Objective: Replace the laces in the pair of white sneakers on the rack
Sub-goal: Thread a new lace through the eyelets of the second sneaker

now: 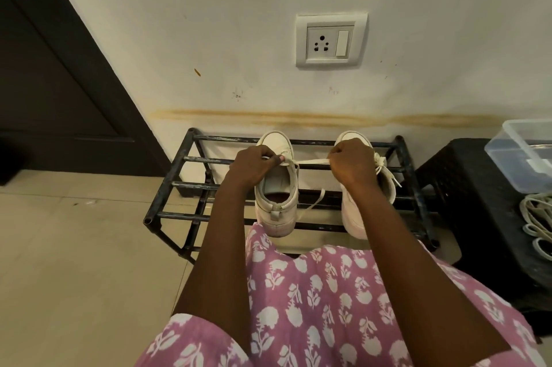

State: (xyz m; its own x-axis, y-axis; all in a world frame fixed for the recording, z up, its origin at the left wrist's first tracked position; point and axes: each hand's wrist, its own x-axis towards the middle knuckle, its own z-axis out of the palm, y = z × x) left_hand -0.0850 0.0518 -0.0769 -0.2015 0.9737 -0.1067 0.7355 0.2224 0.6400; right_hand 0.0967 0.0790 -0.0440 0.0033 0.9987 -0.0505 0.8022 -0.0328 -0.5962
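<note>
Sneakers: left sneaker [277,217] and right sneaker [351,218] stand side by side, toes to the wall, on the black rack [185,187], at 12 o'clock from the person
Lace: a flat white lace [310,161] runs taut from the left sneaker's throat toward 3 o'clock; a loose tail hangs between the shoes
Left grip: left hand [254,165] pinches the lace at the shoe
Right grip: right hand [351,162] clenched round the lace's far end, above the right sneaker
Handling: lace probably light, soft and limp; best taken near its tip for threading; the shoe looks light, so steady it against each pull
Nearby: spare laces [537,217] on a dark stool [466,187], at 3 o'clock of the rack
</note>
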